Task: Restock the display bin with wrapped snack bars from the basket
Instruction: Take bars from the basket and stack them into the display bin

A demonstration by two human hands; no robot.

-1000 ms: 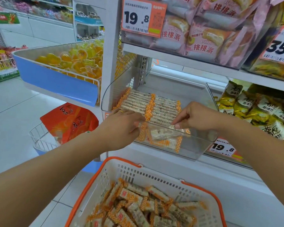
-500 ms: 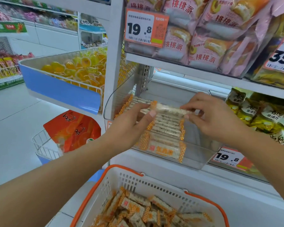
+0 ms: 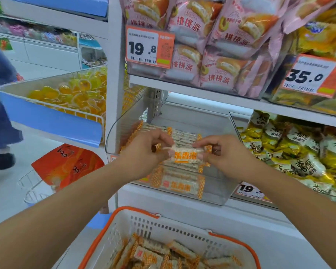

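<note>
A clear plastic display bin (image 3: 219, 193) on the lower shelf holds rows of white snack bars with orange checked ends. Above its front half, my left hand (image 3: 144, 152) and my right hand (image 3: 221, 152) pinch the two ends of one wrapped snack bar (image 3: 184, 155), held level with its orange label facing me. Another bar (image 3: 178, 184) lies flat against the bin's front wall. Below, a white basket with an orange rim (image 3: 136, 210) holds several loose bars (image 3: 155, 255).
Pink cake bags (image 3: 211, 45) fill the shelf above, with price tags 19.8 and 35.0. Yellow snack packs (image 3: 291, 150) sit to the bin's right. A blue bin of yellow jelly cups (image 3: 66, 94) is at left. A person in blue (image 3: 0, 105) stands at far left.
Both hands have risen from the bin's front and now hold a single bar by its ends, turned label-up. The view has shifted nearer the shelf, and a person has appeared at left.
</note>
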